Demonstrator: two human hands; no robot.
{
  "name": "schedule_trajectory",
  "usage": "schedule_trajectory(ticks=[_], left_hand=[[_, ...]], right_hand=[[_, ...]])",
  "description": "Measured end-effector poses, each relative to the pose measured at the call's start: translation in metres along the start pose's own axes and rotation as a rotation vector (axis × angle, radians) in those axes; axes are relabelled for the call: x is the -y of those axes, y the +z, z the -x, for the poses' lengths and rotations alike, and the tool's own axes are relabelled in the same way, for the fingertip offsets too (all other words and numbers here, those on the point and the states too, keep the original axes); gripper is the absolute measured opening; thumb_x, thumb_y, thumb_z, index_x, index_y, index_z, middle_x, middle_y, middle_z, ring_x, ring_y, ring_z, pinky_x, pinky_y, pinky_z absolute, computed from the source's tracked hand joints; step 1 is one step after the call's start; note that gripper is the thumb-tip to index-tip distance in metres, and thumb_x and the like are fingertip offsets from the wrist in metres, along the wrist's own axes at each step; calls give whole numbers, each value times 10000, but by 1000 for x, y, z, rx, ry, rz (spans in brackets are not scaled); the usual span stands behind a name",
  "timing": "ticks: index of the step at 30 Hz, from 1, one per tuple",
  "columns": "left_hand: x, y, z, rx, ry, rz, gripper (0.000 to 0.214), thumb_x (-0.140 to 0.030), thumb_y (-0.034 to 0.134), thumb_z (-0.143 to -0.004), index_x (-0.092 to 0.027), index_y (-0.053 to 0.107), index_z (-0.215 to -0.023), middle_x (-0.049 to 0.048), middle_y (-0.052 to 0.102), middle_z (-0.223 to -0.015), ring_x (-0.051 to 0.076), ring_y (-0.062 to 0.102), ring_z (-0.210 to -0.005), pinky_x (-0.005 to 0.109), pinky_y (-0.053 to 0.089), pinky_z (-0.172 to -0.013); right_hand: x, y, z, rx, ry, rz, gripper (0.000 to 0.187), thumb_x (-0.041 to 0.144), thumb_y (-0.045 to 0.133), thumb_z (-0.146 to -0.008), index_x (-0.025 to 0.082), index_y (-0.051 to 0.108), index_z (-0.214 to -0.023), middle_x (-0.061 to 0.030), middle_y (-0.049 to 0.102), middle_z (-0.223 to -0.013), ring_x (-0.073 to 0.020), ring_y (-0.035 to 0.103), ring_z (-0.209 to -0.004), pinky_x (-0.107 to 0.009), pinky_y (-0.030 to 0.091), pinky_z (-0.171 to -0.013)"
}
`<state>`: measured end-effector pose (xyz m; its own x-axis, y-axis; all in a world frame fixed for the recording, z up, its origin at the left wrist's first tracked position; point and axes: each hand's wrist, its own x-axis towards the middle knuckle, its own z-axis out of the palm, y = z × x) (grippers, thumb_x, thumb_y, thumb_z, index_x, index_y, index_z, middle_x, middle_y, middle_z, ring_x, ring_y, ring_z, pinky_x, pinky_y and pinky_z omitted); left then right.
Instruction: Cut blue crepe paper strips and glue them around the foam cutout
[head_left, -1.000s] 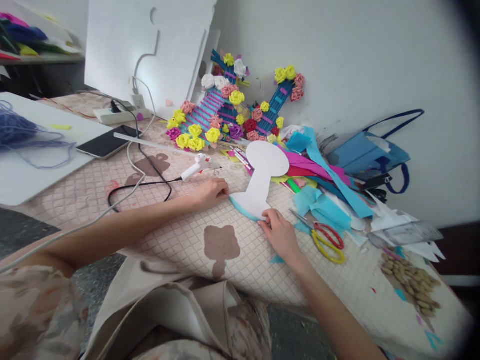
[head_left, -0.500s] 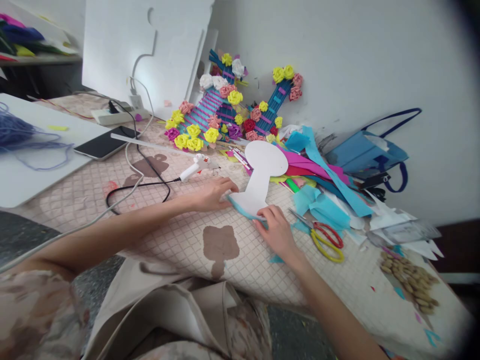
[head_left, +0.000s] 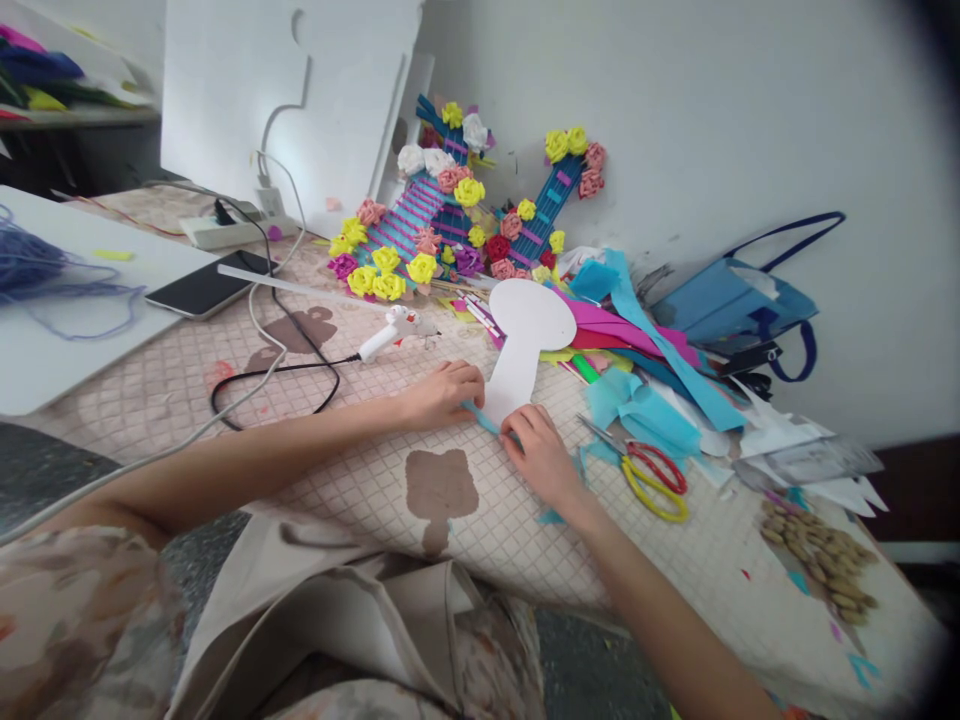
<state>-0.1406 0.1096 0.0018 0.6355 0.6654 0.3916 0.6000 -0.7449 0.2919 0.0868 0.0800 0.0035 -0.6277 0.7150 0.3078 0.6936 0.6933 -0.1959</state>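
A white cardboard cutout [head_left: 531, 318], with a round top and a narrower stem, lies on the quilted tablecloth in front of me. Along its near edge runs a strip of blue crepe paper [head_left: 484, 417]. My left hand [head_left: 444, 394] pinches the left end of that strip against the cutout, fingers closed. At the right part of the same edge, my right hand [head_left: 541, 452] presses with bent fingertips on the strip and card. Both hands partly cover the cutout's base. Scissors [head_left: 646, 478] with red and yellow handles lie right of my right hand.
A white glue gun [head_left: 391, 333] with a black cord lies beyond my left hand. Behind stand flower-covered paper models [head_left: 420, 220]. Crepe paper scraps [head_left: 645, 415], a blue bag [head_left: 739, 300] and a pile of nuts in shells [head_left: 821, 560] are on the right; a phone [head_left: 210, 284] is left.
My left hand has shifted slightly right and now covers the cutout's lower left corner. My right hand has moved slightly left along the near edge, and less of the blue strip shows.
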Motion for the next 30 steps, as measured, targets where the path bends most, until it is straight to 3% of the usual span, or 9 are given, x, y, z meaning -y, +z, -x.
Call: schedule_trajectory(ticks=[10, 20, 30], left_hand=[[1, 5, 0, -23, -44, -20, 186, -189, 642, -793, -179, 592, -972, 73, 588, -1088, 224, 506, -1049, 338, 373, -885], [3, 6, 1, -36, 24, -78, 199, -250, 633, -827, -184, 578, -1007, 73, 594, -1070, 226, 508, -1049, 348, 376, -897], [7, 2, 2, -34, -16, -75, 190, -220, 627, -820, -177, 579, -999, 85, 602, -1059, 242, 514, -1053, 374, 379, -894]], right_hand=[[-1, 2, 1, -24, 20, 33, 107, 134, 560, -842, 220, 498, -850, -51, 544, -896, -244, 490, -918, -396, 444, -813], [2, 4, -3, -73, 25, 110, 224, 230, 634, -804, 182, 534, -999, -98, 553, -1041, -278, 472, -998, -429, 431, -839], [-7, 1, 2, -96, 57, 52, 274, 170, 571, -813, 204, 517, -1080, -122, 524, -1105, -295, 473, -1053, -462, 441, -848]])
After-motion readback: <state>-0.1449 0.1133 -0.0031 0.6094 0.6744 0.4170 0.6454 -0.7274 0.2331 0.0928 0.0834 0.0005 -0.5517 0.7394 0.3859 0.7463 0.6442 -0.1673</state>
